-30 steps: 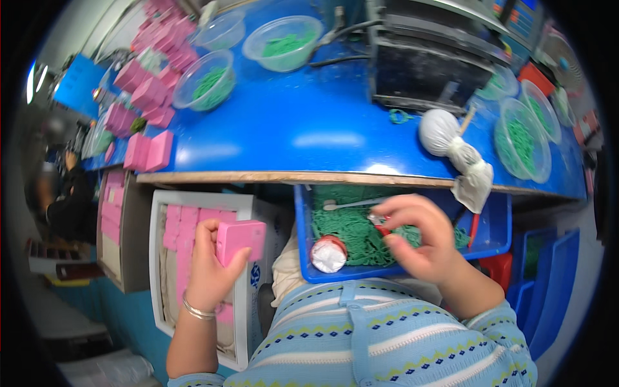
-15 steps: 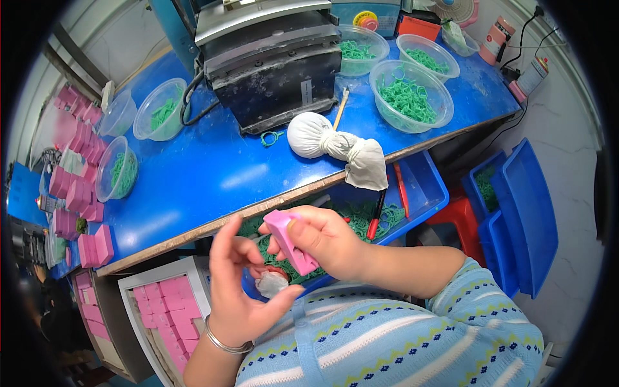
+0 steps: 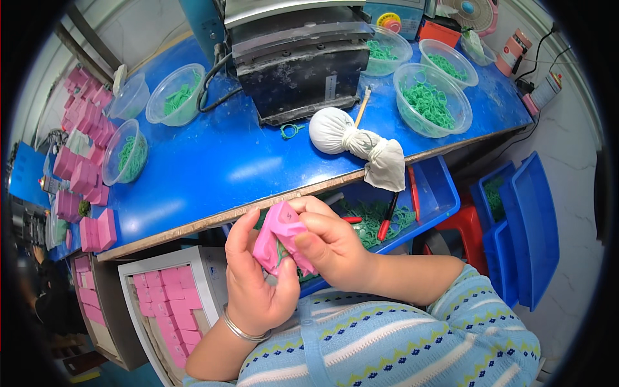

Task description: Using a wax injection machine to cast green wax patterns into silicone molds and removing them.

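"What are you holding?"

"My left hand (image 3: 258, 287) and right hand (image 3: 338, 250) both pinch the pink block (image 3: 281, 214), I think so its gap stays open; a green bit (image 3: 280, 250) shows inside"

"Where is the block?"

"By the blue bin (image 3: 443, 197), which maybe sits close for easy reach"

"What's different?"

"Half a second ago, my left hand was spread wide, off the block"

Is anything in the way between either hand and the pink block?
Nothing visible: the left hand and right hand both hold the pink block directly. A green piece shows between its parted halves, not between block and hands.
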The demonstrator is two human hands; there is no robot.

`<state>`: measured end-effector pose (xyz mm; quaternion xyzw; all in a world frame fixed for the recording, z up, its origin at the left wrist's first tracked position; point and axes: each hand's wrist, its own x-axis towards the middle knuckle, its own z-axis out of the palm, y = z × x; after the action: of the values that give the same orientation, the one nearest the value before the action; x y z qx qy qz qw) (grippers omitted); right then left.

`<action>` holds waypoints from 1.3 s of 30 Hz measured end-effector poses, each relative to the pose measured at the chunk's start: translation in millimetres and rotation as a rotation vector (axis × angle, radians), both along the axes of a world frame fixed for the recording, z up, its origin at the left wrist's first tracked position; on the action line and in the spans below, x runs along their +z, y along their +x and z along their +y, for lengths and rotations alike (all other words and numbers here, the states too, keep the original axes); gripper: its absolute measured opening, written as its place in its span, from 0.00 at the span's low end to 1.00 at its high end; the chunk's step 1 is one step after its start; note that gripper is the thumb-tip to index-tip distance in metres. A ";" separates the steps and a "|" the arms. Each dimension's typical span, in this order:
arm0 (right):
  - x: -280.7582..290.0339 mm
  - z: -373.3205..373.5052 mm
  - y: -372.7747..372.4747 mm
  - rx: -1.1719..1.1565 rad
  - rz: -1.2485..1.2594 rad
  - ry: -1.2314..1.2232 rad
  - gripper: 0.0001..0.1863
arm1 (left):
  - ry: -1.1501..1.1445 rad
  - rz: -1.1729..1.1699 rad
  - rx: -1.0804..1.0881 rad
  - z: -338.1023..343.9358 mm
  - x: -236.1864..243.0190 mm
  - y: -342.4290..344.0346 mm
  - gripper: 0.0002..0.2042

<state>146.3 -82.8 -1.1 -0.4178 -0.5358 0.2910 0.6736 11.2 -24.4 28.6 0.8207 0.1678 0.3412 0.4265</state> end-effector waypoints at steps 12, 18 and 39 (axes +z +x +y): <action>18.5 1.4 7.9 0.279 0.907 -0.400 0.23 | -0.042 -0.004 -0.003 15.0 -4.3 -7.0 0.33; 10.2 -2.5 4.5 0.087 0.171 -0.398 0.16 | -0.479 -0.416 0.018 13.4 -4.3 5.2 0.42; 36.3 18.2 31.8 -0.145 -0.970 0.435 0.13 | -1.048 -0.325 0.126 14.4 7.9 6.8 0.24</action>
<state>178.1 -64.6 35.3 -0.3907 -0.8034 -0.1005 0.4380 17.9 -10.0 36.5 0.4237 0.2960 0.3594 0.7770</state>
